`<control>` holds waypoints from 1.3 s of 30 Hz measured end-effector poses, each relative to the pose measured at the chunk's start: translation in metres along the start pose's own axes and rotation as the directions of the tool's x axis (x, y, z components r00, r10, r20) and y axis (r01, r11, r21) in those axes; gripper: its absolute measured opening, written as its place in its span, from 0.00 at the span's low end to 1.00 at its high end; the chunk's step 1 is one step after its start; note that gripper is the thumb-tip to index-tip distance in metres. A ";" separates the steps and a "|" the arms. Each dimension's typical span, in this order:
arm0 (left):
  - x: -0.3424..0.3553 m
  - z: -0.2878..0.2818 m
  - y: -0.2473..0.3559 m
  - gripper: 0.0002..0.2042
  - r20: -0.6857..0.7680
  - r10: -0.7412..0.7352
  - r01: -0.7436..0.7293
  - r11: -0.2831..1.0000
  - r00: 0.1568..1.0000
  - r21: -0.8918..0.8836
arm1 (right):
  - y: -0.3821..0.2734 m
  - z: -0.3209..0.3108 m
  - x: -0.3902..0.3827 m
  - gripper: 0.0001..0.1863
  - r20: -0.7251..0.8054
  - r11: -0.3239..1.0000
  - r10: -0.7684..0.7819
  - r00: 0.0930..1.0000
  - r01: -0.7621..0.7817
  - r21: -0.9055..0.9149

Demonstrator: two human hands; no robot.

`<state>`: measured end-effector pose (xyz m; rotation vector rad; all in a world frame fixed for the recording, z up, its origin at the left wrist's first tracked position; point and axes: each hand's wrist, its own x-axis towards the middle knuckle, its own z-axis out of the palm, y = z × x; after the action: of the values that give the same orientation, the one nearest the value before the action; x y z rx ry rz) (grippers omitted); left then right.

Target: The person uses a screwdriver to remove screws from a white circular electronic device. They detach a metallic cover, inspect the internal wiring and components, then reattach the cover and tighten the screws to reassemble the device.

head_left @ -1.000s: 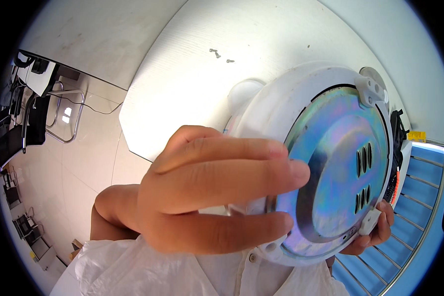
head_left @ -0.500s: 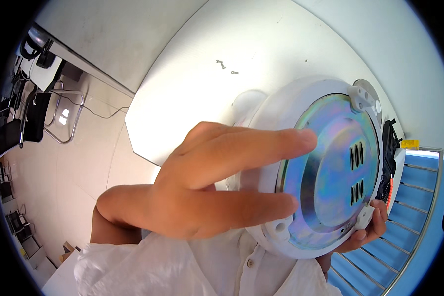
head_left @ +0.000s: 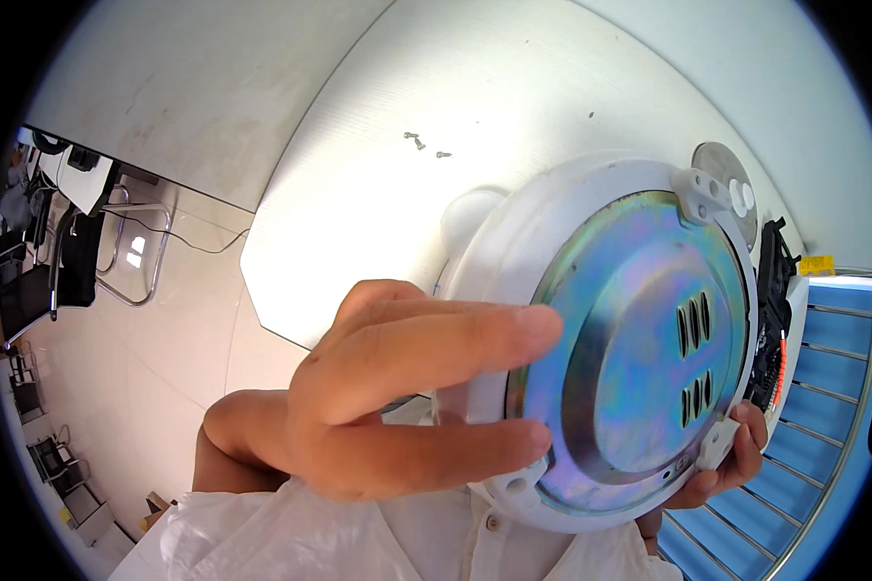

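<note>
A round white appliance body [head_left: 494,261], resembling a rice cooker, is tilted so its underside faces me. Its iridescent metal bottom plate [head_left: 639,339] has two rows of dark vent slots and white feet around the rim. My left hand [head_left: 388,387] is in front of the plate's left edge, thumb and index finger stretched apart; whether the tips touch the metal I cannot tell. At the lower right, my right hand [head_left: 741,455] grips the appliance's rim beside a white foot [head_left: 717,443]. Most of that hand is hidden behind the body.
Several small screws [head_left: 420,143] lie on the white table [head_left: 358,203]. Beyond the appliance are a round metal disc [head_left: 717,165], a black tool case [head_left: 773,281] and an orange-red tool [head_left: 781,368]. A metal railing [head_left: 843,392] stands right; chairs [head_left: 77,261] stand left.
My left hand has moved left and slightly down, its fingertips now closer to the plate's edge. The appliance sits slightly lower in the picture; my right hand keeps its hold.
</note>
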<state>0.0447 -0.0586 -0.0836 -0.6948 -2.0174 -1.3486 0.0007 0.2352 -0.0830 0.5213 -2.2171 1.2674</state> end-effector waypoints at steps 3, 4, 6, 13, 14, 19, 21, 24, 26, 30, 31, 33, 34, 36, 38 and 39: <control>-0.001 -0.001 0.000 0.13 0.001 -0.010 0.010 0.999 1.000 0.038 | 0.006 -0.001 0.000 0.27 -0.012 0.999 -0.043 0.999 0.043 -0.004; -0.001 -0.001 0.002 0.12 0.002 -0.020 0.020 0.999 1.000 0.051 | 0.009 -0.002 -0.001 0.26 -0.019 0.998 -0.049 0.999 0.048 -0.036; -0.003 -0.001 0.004 0.12 0.011 -0.034 0.033 0.997 0.999 0.073 | 0.017 -0.004 -0.003 0.26 -0.029 0.984 -0.162 0.986 0.160 -0.079; -0.005 0.002 0.010 0.12 -0.003 -0.080 0.080 0.995 0.997 0.061 | 0.033 -0.012 -0.010 0.27 -0.032 0.958 -0.259 0.965 0.252 -0.138; -0.006 0.004 0.008 0.12 -0.017 -0.055 0.056 0.996 0.998 0.065 | 0.032 -0.013 -0.009 0.27 -0.010 0.959 -0.254 0.967 0.251 -0.134; -0.003 0.005 0.002 0.11 -0.012 0.004 -0.004 1.000 1.000 0.020 | 0.021 -0.011 -0.001 0.27 0.054 0.975 -0.201 0.978 0.205 -0.081; -0.001 0.008 0.001 0.11 -0.048 0.017 -0.017 1.000 0.999 -0.003 | 0.016 -0.007 0.000 0.26 0.023 0.991 -0.132 0.991 0.133 -0.030; 0.002 0.015 0.004 0.13 -0.158 -0.011 0.010 1.000 0.987 -0.007 | 0.012 -0.002 0.000 0.26 -0.010 0.994 -0.104 0.995 0.104 0.029; 0.004 0.016 0.006 0.14 -0.176 -0.022 0.020 1.000 0.984 -0.012 | 0.010 -0.001 0.000 0.26 -0.023 0.995 -0.103 0.994 0.103 0.018; 0.004 0.014 0.004 0.11 -0.161 0.005 -0.003 1.000 0.987 0.014 | 0.008 0.001 0.001 0.26 -0.027 0.995 -0.097 0.995 0.098 0.033; 0.003 0.013 0.003 0.11 -0.164 0.014 -0.010 1.000 0.986 0.022 | 0.007 0.001 0.001 0.26 -0.033 0.995 -0.100 0.994 0.101 0.017; 0.000 0.014 0.001 0.10 -0.175 0.030 -0.024 0.999 0.984 0.035 | 0.008 0.002 0.001 0.25 -0.057 0.996 -0.086 0.995 0.087 0.007; 0.000 0.015 0.000 0.09 -0.177 0.041 -0.034 0.999 0.983 0.040 | 0.009 0.004 0.001 0.25 -0.060 0.996 -0.093 0.994 0.093 0.011; -0.002 0.015 -0.003 0.08 -0.168 0.060 -0.053 0.998 0.984 0.046 | 0.012 0.007 0.000 0.25 -0.120 0.993 -0.114 0.986 0.116 0.012; -0.002 0.014 -0.004 0.08 -0.158 0.085 -0.074 0.994 0.984 0.075 | 0.016 0.009 0.000 0.26 -0.095 0.976 -0.216 0.972 0.213 -0.038; -0.001 0.013 -0.004 0.09 -0.153 0.091 -0.077 0.993 0.984 0.094 | 0.017 0.010 0.001 0.26 -0.098 0.976 -0.219 0.971 0.216 -0.039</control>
<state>0.0401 -0.0482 -0.0912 -0.6073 -1.8891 -1.2190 -0.0119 0.2353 -0.0984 0.6548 -2.0282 1.1224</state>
